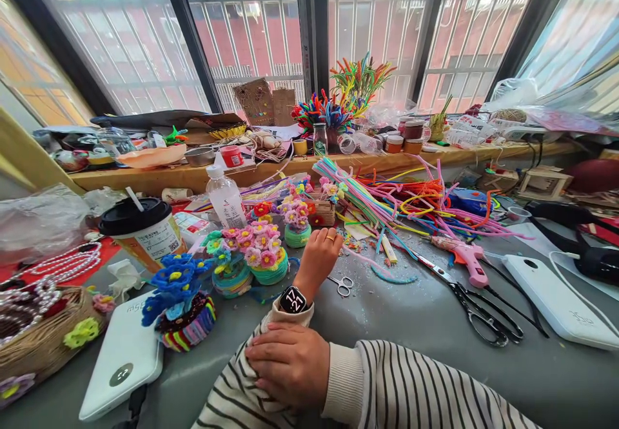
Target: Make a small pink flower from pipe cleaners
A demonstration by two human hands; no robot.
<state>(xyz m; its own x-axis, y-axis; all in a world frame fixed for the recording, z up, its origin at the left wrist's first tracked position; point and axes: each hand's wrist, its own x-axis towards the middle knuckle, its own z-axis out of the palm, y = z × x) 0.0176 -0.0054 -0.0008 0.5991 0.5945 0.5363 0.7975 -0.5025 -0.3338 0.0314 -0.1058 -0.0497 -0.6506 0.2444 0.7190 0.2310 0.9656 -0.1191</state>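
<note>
My left hand (pixel 319 255) lies on the grey table (pixel 411 326) as a closed fist, with a ring on one finger and a black watch (pixel 293 300) on the wrist. It sits just right of a pipe-cleaner pot of pink flowers (pixel 264 255) and left of small silver scissors (pixel 343 284). Nothing shows inside the fist. My right hand (pixel 290 364) crosses over and grips the striped sleeve (pixel 232 390) of my left forearm, just below the watch. A pot of blue flowers (pixel 180 300) stands to the left.
Loose pipe cleaners (pixel 411 200) are heaped at the back right, beside a pink glue gun (pixel 465 256) and black scissors (pixel 481 316). White power banks (pixel 123 358) (pixel 556 300) lie at either side. A lidded cup (pixel 145 229), a bottle (pixel 225 198) and a bead basket (pixel 39 332) crowd the left.
</note>
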